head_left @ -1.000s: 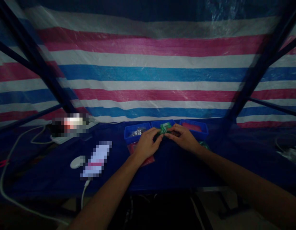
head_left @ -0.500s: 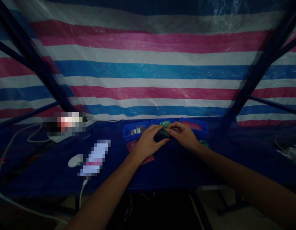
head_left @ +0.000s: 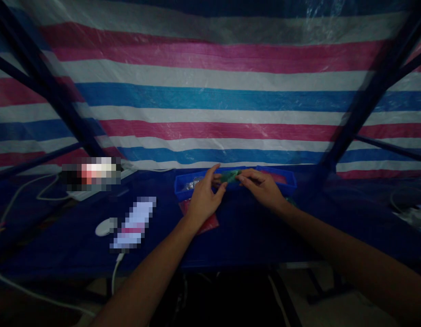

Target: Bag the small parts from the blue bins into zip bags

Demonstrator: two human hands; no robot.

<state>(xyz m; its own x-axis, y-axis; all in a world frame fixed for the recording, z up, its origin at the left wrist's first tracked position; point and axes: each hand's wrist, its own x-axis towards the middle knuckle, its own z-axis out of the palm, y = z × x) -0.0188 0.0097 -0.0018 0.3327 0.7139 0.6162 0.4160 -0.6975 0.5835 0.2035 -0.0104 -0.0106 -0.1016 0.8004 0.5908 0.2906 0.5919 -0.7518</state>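
Green packet: the small, shiny, see-through green plastic packet (head_left: 230, 175) is up in the grip, between the hands, not set down.
Right hand: the right hand (head_left: 263, 190) pinches the packet's near-right edge between thumb and fingertips.
Left hand: the left hand (head_left: 205, 193) has thumb and forefinger parted at the packet's left end; whether its other fingers touch it, I cannot tell.
Progress: handling looks midway; whether the packet is filled or closed is too dark to tell.
Laid out: a flat red plastic packet (head_left: 209, 223) lies partly under the left wrist.
Bins: left of the grip, a blue plastic bin (head_left: 186, 196) with silvery pieces; right of it, another blue bin (head_left: 290, 186) with reddish contents.
Surface: a dark blue tabletop (head_left: 248, 245) below the grip; a pixelated flat slab (head_left: 135, 222) well left.
Room: dim; a striped plastic sheet (head_left: 210, 97) hangs beyond the grip, between dark blue metal posts (head_left: 69, 118).
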